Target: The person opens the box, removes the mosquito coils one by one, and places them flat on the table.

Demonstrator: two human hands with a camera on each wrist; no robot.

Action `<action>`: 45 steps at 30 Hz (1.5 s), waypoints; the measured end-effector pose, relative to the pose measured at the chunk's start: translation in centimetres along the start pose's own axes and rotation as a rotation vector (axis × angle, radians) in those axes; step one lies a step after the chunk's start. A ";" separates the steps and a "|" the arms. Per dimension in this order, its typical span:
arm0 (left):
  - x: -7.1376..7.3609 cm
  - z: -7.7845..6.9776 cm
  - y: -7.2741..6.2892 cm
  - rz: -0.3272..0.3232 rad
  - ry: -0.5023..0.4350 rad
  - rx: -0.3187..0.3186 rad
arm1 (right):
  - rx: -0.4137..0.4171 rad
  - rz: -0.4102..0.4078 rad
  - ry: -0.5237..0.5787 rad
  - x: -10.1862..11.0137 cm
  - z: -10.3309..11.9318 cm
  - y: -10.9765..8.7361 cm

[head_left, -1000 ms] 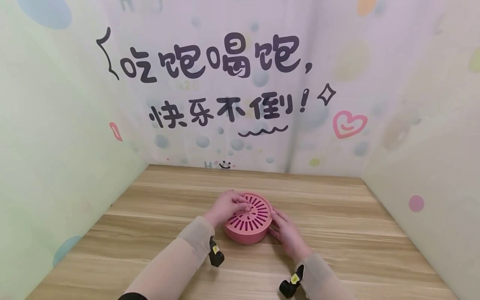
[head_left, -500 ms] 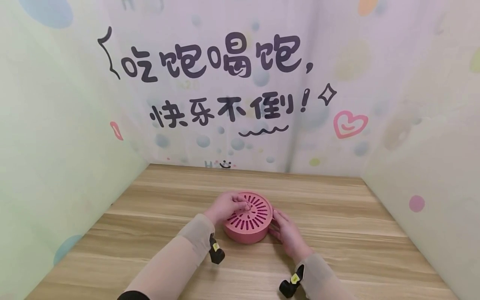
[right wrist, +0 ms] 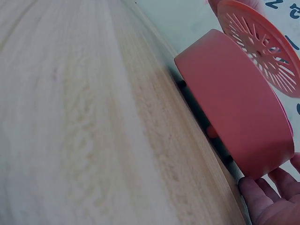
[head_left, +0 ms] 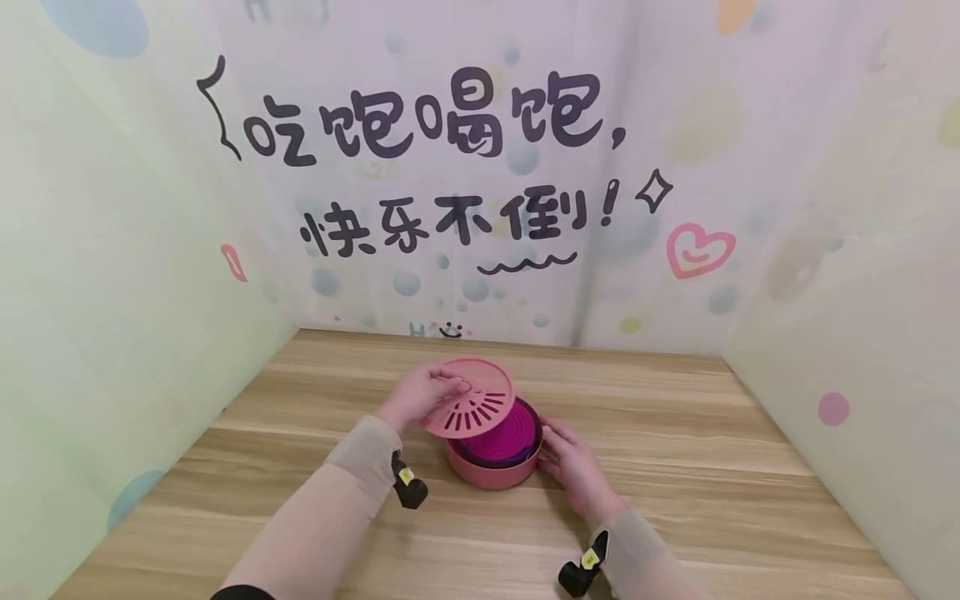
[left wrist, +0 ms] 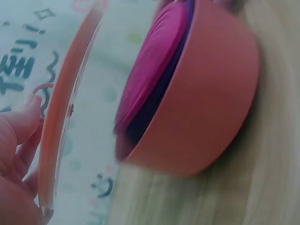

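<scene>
My left hand (head_left: 415, 397) pinches a small ring handle at the centre of a slotted round pink lid (head_left: 489, 382). The lid is raised and tilted, apart from the pink round box (head_left: 491, 477) below it. Inside the box lies a magenta disc (head_left: 516, 436) with concentric ridges, with dark purple around its edge; the lid hides part of it in the head view. My right hand (head_left: 576, 473) holds the box's right side, thumb near the rim and fingers lower on the wall. Small dark feet (right wrist: 182, 83) show under the box in the right wrist view.
The box stands on a wood-grain table (head_left: 675, 433). Behind it rises a patterned back wall (head_left: 375, 292) with dark lettering, and pale panels flank both sides. A black wrist camera (head_left: 411, 483) sits on the left sleeve, another black camera (head_left: 581, 571) on the right.
The lid has come off the box, lifted up and to the left by my left hand, uncovering the magenta disc. My right hand and the box have stayed in place.
</scene>
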State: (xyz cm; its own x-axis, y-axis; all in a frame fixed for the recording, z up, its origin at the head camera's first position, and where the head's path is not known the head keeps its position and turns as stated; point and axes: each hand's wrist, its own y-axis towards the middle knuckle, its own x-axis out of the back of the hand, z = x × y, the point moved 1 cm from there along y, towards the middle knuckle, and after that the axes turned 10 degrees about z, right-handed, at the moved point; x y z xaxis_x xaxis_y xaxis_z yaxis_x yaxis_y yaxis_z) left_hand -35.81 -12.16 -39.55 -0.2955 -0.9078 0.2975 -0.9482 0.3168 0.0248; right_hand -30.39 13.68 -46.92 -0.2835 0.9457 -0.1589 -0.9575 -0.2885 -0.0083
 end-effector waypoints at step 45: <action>8.4 9.2 -3.6 -0.330 0.130 0.298 | 0.018 0.016 0.012 0.3 0.1 -0.4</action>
State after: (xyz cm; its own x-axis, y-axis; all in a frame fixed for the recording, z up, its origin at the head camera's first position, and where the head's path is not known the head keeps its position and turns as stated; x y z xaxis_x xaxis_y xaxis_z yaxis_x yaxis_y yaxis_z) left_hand -35.95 -23.44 -45.92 0.0267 -0.8988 0.4375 -0.9869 -0.0933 -0.1315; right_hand -30.10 14.07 -46.81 -0.2984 0.9391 -0.1707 -0.9536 -0.3008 0.0120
